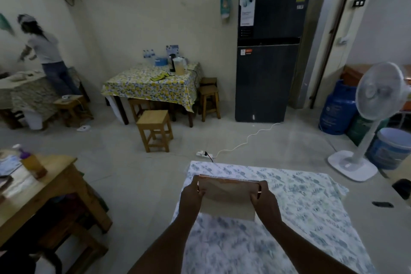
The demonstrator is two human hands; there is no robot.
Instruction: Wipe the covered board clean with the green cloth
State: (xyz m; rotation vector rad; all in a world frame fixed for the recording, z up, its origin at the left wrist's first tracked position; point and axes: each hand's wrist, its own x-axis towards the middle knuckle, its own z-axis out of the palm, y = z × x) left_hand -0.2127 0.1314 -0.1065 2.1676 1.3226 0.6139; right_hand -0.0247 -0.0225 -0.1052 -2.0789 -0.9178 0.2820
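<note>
Board [229,198], a flat tan panel with a reddish far edge, is held in the air over the far-left part of the bench [311,207], which wears a blue-flowered cover. Left hand [191,196] pinches its left edge and right hand [263,198] its right edge, fingers closed round the rim, thumbs nearest the camera. It looks stiff, thin and light, probably smooth enough to slide on the cover, so a hold at both side edges suits carrying; for wiping, one hand should pin it flat. No green cloth is in view. A stool [154,129] and fridge [271,51] stand well beyond.
</note>
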